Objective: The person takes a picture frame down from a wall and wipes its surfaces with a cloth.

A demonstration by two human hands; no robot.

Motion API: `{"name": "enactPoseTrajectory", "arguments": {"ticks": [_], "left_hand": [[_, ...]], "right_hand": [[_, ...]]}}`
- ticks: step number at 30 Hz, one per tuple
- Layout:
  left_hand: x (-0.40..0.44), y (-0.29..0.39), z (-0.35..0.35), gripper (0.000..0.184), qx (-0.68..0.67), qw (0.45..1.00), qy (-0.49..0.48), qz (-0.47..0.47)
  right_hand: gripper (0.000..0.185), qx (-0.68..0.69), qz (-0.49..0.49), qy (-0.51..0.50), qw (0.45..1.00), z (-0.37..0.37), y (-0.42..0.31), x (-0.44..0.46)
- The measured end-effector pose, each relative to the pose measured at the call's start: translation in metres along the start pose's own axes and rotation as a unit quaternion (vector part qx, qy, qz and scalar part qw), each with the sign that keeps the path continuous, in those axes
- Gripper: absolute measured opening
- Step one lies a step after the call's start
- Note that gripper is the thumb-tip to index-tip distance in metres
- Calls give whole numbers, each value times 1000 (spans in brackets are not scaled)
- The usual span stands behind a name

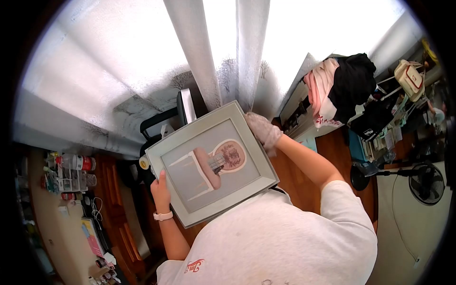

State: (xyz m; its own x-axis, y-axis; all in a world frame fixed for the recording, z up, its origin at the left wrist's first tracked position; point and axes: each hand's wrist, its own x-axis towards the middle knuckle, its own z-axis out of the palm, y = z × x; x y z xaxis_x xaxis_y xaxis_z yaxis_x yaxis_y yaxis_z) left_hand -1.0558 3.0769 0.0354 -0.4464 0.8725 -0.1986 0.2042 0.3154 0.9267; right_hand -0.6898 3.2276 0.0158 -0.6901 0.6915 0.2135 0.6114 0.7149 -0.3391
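The left hand (161, 192) clamps the picture frame (212, 164). The right hand (263, 131) is in pale cloth (259, 127); its grip I can't tell. It's likely wiping, so hold steady next.

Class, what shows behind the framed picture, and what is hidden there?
Behind the framed picture, pale curtains and a black bar show past its edge; whatever it covers is unseen.

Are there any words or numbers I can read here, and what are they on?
None clearly, sorry!
White shirt: curly red mark, too blurred to read.
Pink-and-white clothing: red marks near the bottom, too blurred.
Black cloth: white mark, too small.
Bottle: red label, too small.
Framed picture: no words I can make out.
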Motion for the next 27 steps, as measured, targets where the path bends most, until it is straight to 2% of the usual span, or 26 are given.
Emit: {"name": "enactPoseTrajectory", "arguments": {"ticks": [2,4,5,7,10,13,14,15,16,18,19,20,24,26,27], "left_hand": [[0,-6,-3,51,36,998,18,-40],[-6,-3,-2,52,3,999,30,-43],[-8,-4,-2,52,-32,998,38,-41],[-12,-14,-6,51,-36,997,49,-38],[-15,-23,-5,51,-61,995,69,-38],[-15,-28,-5,50,-93,992,80,-37],[-16,-29,-7,49,-105,991,80,-33],[-16,-30,-8,49,-104,991,79,-32],[-17,-28,-7,48,-120,990,74,-27],[-20,-24,-2,46,-134,989,65,-22],[-21,-21,2,46,-171,983,62,-23],[-23,-18,7,46,-206,976,59,-26],[-24,-32,21,49,-259,959,74,-86],[-26,-46,23,52,-312,943,67,-94],[-29,-44,24,52,-311,944,65,-94]], "right_hand": [[42,38,9,15,999,18,8,8],[36,84,20,26,996,11,-2,12],[36,3,-3,82,997,-8,-16,9],[37,-75,-26,134,988,-11,-34,-10],[40,8,64,34,997,18,-34,-74],[41,-58,16,67,996,27,-54,-110],[41,217,170,33,961,21,-68,-114],[40,352,234,8,906,17,-72,-114],[40,469,306,0,828,13,-75,-114],[36,295,143,18,945,6,-62,-113],[35,198,59,27,978,-4,-62,-106],[32,251,107,56,961,-15,-68,-99],[28,94,222,126,962,-1,-52,-68],[25,-76,226,293,926,28,-35,-53],[25,-76,228,294,925,42,-28,-46]]}}
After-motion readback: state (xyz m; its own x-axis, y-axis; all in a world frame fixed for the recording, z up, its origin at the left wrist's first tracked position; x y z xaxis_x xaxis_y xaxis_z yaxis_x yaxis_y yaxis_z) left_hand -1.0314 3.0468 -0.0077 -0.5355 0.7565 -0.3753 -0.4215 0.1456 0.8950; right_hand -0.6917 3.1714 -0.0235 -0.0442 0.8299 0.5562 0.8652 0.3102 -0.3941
